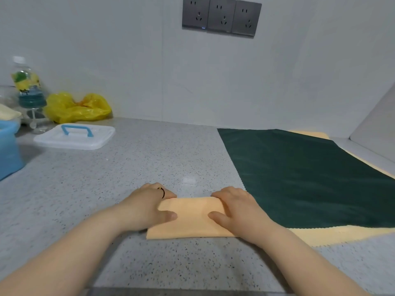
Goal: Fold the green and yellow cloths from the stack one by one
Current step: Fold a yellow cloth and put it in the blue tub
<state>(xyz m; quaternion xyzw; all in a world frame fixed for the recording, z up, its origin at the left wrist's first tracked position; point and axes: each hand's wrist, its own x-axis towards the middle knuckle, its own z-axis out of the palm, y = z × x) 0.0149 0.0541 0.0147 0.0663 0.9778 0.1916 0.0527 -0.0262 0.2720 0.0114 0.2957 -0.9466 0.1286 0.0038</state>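
Note:
A folded yellow cloth (190, 218) lies on the speckled counter near the front edge. My left hand (147, 206) grips its left end, thumb on top and fingers curled over the far edge. My right hand (237, 207) grips its right end the same way. To the right lies the stack: a dark green cloth (305, 174) spread flat on top, with a yellow cloth (333, 235) showing under its near and far edges.
A clear lid with a blue handle (74, 136) lies at the back left beside a blue tub (8, 150). A yellow plastic bag (77, 107) and a bottle (27, 86) stand against the wall. Wall sockets (221, 17) hang above.

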